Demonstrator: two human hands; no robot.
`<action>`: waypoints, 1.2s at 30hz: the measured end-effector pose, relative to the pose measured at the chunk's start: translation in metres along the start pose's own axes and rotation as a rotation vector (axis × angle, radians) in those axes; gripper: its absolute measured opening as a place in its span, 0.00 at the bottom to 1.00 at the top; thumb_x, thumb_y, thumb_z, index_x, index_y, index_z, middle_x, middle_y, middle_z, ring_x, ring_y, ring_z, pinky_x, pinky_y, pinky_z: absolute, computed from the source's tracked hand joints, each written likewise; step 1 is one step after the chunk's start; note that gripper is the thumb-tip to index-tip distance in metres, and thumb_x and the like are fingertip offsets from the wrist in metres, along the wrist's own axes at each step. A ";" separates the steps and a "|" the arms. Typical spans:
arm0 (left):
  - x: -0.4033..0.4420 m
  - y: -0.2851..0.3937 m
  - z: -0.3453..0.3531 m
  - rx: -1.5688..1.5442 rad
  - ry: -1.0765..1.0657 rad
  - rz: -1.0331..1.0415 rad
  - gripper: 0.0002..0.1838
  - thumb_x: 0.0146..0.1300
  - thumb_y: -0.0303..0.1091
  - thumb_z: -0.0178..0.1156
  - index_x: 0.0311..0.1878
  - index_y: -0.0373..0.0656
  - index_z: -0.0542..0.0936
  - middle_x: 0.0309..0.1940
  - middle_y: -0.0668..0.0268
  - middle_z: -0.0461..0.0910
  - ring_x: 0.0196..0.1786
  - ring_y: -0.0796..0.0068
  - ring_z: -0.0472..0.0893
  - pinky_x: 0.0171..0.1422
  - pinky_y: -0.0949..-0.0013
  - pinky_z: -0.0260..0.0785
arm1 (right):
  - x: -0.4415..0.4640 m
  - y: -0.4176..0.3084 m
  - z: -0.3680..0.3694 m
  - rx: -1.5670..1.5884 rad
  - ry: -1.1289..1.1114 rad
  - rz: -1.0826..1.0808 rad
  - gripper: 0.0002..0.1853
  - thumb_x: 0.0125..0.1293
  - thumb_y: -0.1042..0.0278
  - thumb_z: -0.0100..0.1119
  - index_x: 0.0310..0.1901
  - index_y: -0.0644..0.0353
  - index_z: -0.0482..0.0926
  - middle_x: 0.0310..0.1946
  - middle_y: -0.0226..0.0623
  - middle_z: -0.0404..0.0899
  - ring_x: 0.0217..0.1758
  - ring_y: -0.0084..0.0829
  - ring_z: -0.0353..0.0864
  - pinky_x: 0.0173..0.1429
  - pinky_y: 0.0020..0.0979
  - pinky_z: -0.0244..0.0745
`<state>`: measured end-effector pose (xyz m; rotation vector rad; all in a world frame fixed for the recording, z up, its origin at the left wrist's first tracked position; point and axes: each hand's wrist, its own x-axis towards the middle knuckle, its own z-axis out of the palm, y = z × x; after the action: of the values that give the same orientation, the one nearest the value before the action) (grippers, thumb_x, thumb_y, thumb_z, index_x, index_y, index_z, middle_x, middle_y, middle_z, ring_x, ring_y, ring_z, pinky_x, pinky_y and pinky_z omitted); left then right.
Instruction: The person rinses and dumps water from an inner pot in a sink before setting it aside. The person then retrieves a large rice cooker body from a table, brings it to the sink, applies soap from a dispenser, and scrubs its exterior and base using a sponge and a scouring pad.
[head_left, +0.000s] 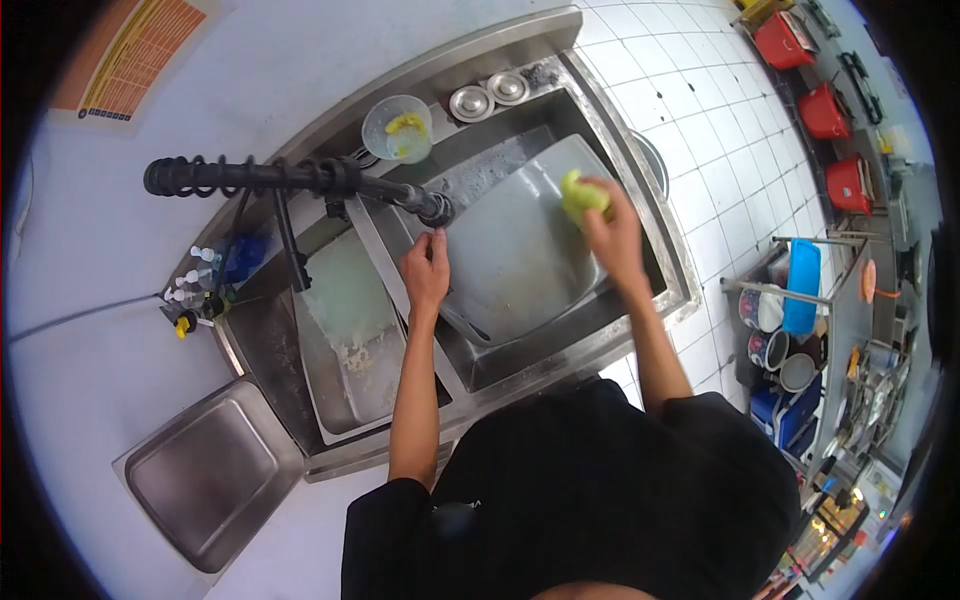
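Note:
A large grey tray (510, 250) lies tilted in the right sink basin (655, 265), its surface wet and shiny. My right hand (612, 225) is closed around a yellow-green sponge (582, 198), pressing it against the tray's upper right part. At the tray's left edge, my left hand (427, 270) grips the rim with thumb and fingers; part of that grip is hidden. Just above my left fingertips hangs the spray head (435, 208) of a black coiled faucet.
The left basin holds a metal pan (355, 405) with cloudy water and food bits. A plastic bowl (397, 128) and two round metal strainers (472, 103) sit on the back ledge. Another metal pan (205, 475) stands at left, below pump bottles (205, 275). A shelf rack (800, 340) is at right.

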<state>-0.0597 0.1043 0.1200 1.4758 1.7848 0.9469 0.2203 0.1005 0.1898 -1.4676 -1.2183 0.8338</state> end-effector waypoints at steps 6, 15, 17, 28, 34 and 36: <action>-0.003 -0.003 0.017 0.191 0.169 0.035 0.30 0.73 0.52 0.50 0.25 0.34 0.79 0.18 0.47 0.75 0.25 0.41 0.75 0.35 0.48 0.64 | -0.055 -0.012 0.034 -0.675 -0.089 -0.523 0.13 0.54 0.64 0.67 0.42 0.55 0.82 0.46 0.45 0.80 0.58 0.48 0.76 0.63 0.45 0.68; -0.006 -0.017 0.023 0.120 0.242 -0.024 0.34 0.74 0.52 0.49 0.20 0.29 0.73 0.13 0.46 0.67 0.18 0.53 0.65 0.30 0.48 0.54 | 0.006 0.039 -0.002 -0.783 0.052 -0.087 0.12 0.68 0.62 0.54 0.41 0.61 0.82 0.37 0.50 0.80 0.48 0.52 0.78 0.55 0.51 0.70; -0.004 -0.023 0.025 0.130 0.255 0.026 0.35 0.74 0.52 0.49 0.19 0.27 0.72 0.12 0.47 0.67 0.17 0.57 0.64 0.29 0.49 0.54 | -0.017 0.027 0.016 -0.862 -0.118 -0.146 0.12 0.68 0.63 0.52 0.43 0.61 0.81 0.40 0.52 0.80 0.49 0.52 0.78 0.56 0.54 0.69; -0.001 -0.077 0.018 -0.125 0.225 0.021 0.32 0.77 0.48 0.44 0.27 0.26 0.77 0.18 0.53 0.75 0.25 0.66 0.71 0.35 0.55 0.64 | -0.045 0.029 0.015 -0.701 -0.062 -0.332 0.11 0.65 0.60 0.58 0.44 0.55 0.77 0.45 0.44 0.75 0.52 0.49 0.74 0.54 0.54 0.67; 0.002 -0.128 -0.002 0.126 0.104 -0.044 0.31 0.79 0.45 0.39 0.39 0.21 0.79 0.35 0.42 0.81 0.42 0.46 0.80 0.52 0.54 0.68 | 0.028 0.047 0.005 -0.730 0.152 0.004 0.19 0.58 0.60 0.66 0.50 0.53 0.77 0.49 0.39 0.76 0.55 0.45 0.74 0.59 0.52 0.64; 0.003 -0.113 -0.005 0.189 0.132 0.046 0.30 0.79 0.44 0.39 0.42 0.22 0.78 0.39 0.41 0.81 0.48 0.43 0.79 0.56 0.53 0.67 | -0.008 0.026 0.018 -0.731 0.118 -0.158 0.19 0.60 0.61 0.64 0.53 0.54 0.77 0.52 0.41 0.76 0.58 0.46 0.73 0.61 0.53 0.63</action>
<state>-0.1242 0.0941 0.0281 1.6094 1.9891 0.9392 0.2079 0.0982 0.1595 -1.9213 -1.6132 0.1764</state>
